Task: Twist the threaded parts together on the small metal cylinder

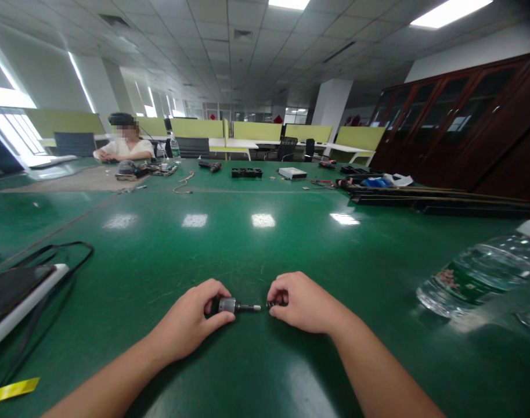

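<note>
My left hand (195,316) is closed round the thick end of a grey and black cylindrical tool (228,305). Its thin shaft points right, toward my right hand (300,302). Between the thumb and fingers of my right hand is a small dark part (271,304), mostly covered by the fingertips. A small gap separates the shaft's silver tip from this part. Both hands are low over the green tabletop (230,244), near the centre.
Clear plastic bottles (478,273) lie at the right. A phone (18,290) on a white block and a black strap are at the left. Farther back are a drill (209,166), a black tray (247,172), a white box (292,173), long dark bars (404,200) and a seated person (128,142).
</note>
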`<state>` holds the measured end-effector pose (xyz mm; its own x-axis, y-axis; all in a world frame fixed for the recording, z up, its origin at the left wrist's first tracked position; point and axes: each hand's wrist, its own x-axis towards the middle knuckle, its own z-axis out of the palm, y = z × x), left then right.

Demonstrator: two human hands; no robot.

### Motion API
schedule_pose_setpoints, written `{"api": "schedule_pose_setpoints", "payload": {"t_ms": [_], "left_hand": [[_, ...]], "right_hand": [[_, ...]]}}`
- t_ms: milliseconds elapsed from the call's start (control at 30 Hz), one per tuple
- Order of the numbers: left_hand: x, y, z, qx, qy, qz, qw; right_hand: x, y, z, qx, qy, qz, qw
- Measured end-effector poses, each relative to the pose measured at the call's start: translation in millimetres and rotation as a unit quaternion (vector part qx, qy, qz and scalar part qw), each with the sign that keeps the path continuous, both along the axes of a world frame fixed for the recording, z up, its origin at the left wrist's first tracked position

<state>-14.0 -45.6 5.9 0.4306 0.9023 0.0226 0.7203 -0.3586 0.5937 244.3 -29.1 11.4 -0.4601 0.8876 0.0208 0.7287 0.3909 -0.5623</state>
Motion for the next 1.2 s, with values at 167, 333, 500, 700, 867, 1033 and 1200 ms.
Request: {"api": "schedule_pose_setpoints", "payload": {"t_ms": [167, 333, 500, 700, 867, 1033, 1200], "left_hand": [[-1.1, 0.2, -2.1, 0.004, -0.006, -0.004, 1.0], [-1.1, 0.1, -1.1, 0.008, -0.001, -0.007, 1.0], [-0.6, 0.7, -0.1, 0.014, -0.014, -0.039, 0.999], [-1.0, -2.6, -1.8, 0.02, -0.005, -0.008, 1.0], [-1.0, -4.1, -0.8, 0.024, -0.002, -0.033, 0.999], [-1.7, -2.3, -1.5, 0.015, -0.002, -0.025, 1.0], [-0.9, -1.4, -0.8, 0.008, -0.004, -0.022, 1.0]], "right_hand": [[-6.3, -2.9, -0.2, -0.006, 0.019, 0.021, 1.0], [-18.4, -5.7, -5.6, 0.009, 0.052, 0.033, 0.998], [-36.4, -8.4, -12.5, 0.0, 0.122, 0.047, 0.991], [-38.9, -8.5, -15.6, 0.015, 0.127, 0.038, 0.991], [-38.4, -9.3, -14.4, 0.017, 0.122, 0.041, 0.992], [-39.8, -8.5, -12.7, 0.019, 0.111, 0.044, 0.993], [-40.9, -10.0, -14.3, 0.029, 0.098, 0.044, 0.994]]}}
